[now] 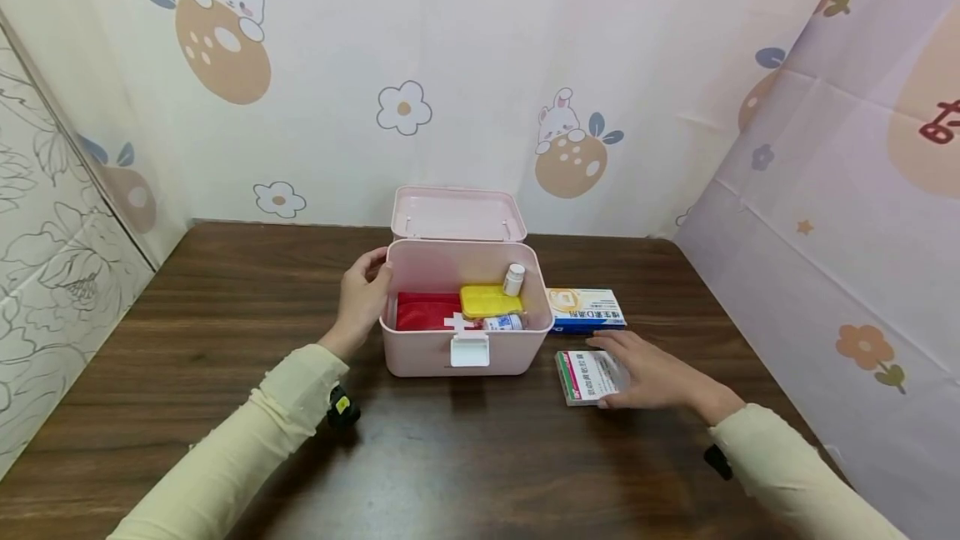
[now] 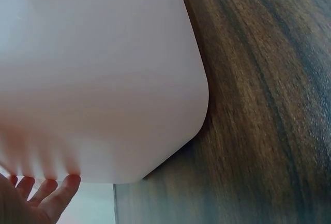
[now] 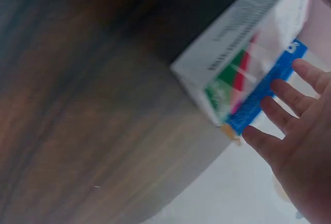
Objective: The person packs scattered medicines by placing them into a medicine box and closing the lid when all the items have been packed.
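Observation:
A pink medicine box (image 1: 420,357) stands on the table with its lid (image 1: 459,215) raised behind it. My left hand (image 1: 363,297) rests against the box's left side near the rim; the left wrist view shows its fingertips (image 2: 72,181) touching the wall's edge. Beside the box on the right lies a white medicine carton (image 1: 588,375) with green and pink stripes. Over that carton's right end is my right hand (image 1: 648,373), its fingers extended and spread, the thumb near the front edge. Behind it lies a white and blue vitamin D carton (image 1: 588,308).
Inside the box are a red pouch (image 1: 423,311) with a white cross, a yellow case (image 1: 489,302), a small white bottle (image 1: 513,279) and a blue-labelled bottle (image 1: 504,322). A white clasp (image 1: 470,350) hangs at the front. Patterned curtains (image 1: 330,107) border the dark wooden table (image 1: 420,473).

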The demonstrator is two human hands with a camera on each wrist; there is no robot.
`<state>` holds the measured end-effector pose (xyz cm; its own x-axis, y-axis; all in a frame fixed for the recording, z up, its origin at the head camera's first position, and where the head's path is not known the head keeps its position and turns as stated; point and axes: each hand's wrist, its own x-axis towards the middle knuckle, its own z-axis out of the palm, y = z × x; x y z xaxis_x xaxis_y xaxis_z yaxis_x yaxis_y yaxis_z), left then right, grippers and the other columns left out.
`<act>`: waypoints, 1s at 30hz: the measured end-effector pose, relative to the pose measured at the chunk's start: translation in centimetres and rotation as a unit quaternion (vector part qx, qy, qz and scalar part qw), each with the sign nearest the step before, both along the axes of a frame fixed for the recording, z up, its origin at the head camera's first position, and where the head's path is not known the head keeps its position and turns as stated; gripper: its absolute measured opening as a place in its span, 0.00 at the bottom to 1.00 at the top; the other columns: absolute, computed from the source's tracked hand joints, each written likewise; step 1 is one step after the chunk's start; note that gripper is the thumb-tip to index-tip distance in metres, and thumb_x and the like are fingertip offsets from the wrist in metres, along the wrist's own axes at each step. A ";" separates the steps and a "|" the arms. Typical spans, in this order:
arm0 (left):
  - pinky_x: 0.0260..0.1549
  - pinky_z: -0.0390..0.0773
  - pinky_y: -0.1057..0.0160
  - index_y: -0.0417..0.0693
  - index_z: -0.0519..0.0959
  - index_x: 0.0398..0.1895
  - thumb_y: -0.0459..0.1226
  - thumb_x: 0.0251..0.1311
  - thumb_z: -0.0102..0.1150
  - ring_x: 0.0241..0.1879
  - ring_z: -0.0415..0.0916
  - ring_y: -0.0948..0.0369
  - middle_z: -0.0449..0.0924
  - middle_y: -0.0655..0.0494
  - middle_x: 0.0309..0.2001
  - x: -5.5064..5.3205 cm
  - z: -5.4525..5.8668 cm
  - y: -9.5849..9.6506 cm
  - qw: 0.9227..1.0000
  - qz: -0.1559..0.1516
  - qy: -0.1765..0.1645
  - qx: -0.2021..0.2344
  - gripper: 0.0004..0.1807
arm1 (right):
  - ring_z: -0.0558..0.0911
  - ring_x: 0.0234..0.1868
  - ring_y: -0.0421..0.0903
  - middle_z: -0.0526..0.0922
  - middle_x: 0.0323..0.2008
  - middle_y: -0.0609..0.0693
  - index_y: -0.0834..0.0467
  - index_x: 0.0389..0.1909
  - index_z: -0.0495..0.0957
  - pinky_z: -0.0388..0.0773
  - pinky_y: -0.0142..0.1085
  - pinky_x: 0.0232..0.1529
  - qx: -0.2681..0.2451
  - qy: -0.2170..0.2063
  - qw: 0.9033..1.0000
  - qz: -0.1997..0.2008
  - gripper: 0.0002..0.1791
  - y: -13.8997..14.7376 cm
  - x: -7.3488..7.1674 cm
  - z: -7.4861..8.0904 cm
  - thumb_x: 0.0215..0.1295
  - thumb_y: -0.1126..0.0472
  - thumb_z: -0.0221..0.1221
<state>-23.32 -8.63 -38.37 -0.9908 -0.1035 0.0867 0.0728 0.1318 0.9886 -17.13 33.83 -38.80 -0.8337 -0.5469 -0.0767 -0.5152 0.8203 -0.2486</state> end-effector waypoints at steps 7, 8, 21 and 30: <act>0.62 0.71 0.47 0.36 0.68 0.70 0.35 0.75 0.46 0.62 0.70 0.43 0.70 0.38 0.66 0.0 -0.3 0.0 1.000 0.002 0.000 0.000 0.23 | 0.72 0.60 0.60 0.70 0.63 0.63 0.63 0.68 0.67 0.73 0.60 0.56 0.011 -0.012 1.000 0.002 0.49 1.1 0.2 -1.1 0.50 0.42 0.75; 0.62 0.71 0.47 0.35 0.67 0.70 0.35 0.75 0.46 0.62 0.69 0.43 0.70 0.38 0.66 0.0 -0.3 0.0 1.000 0.001 0.000 -0.001 0.23 | 0.72 0.59 0.59 0.70 0.62 0.62 0.63 0.68 0.68 0.74 0.59 0.56 0.009 -0.010 1.000 0.003 0.48 1.1 0.1 -1.2 0.51 0.43 0.75; 0.62 0.72 0.48 0.36 0.68 0.70 0.36 0.74 0.47 0.62 0.69 0.44 0.70 0.39 0.65 -0.2 0.1 -0.1 1.000 0.004 0.005 -0.002 0.24 | 0.74 0.55 0.54 0.73 0.58 0.58 0.62 0.65 0.71 0.75 0.57 0.54 0.003 0.003 1.000 0.003 0.44 1.2 -0.1 -1.0 0.50 0.48 0.76; 0.59 0.73 0.49 0.34 0.70 0.67 0.34 0.74 0.47 0.58 0.72 0.44 0.73 0.37 0.63 -0.5 -0.2 0.1 1.000 0.013 0.019 0.010 0.22 | 0.74 0.55 0.56 0.73 0.59 0.61 0.61 0.66 0.71 0.75 0.58 0.53 0.008 0.010 1.000 -0.005 0.43 0.9 -0.3 1.2 0.50 0.51 0.76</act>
